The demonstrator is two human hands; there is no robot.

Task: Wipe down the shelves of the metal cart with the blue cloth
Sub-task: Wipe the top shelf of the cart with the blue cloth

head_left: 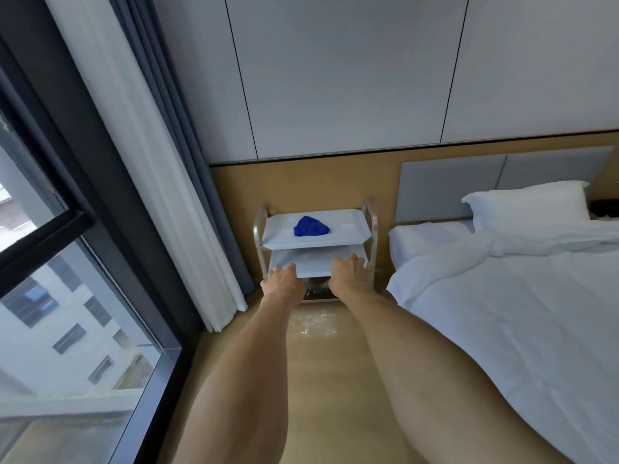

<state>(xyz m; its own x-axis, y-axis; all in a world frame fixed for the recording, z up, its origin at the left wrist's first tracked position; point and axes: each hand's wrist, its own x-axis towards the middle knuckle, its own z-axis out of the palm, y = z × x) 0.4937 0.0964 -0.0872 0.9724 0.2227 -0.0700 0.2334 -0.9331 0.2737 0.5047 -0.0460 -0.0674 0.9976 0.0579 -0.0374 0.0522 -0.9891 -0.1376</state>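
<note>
We find both arms stretched forward to the cart (368,229), which stands against the wall between curtain (187,229) and bed (502,313); the left hand (283,283) sits at the near left corner of the middle shelf (315,262), its fingers (288,267) curled over the shelf edge; the right hand (346,271) sits at the near right corner of the same shelf, its fingers (355,259) bent against the edge beside the cart post; whether either hand truly clamps the shelf we cannot tell; the cloth (311,226) lies bunched on the top shelf (348,229), beyond and above both sets of fingertips, apart from them and untouched; a lower shelf shows dark between the wrists, its contents unclear.
</note>
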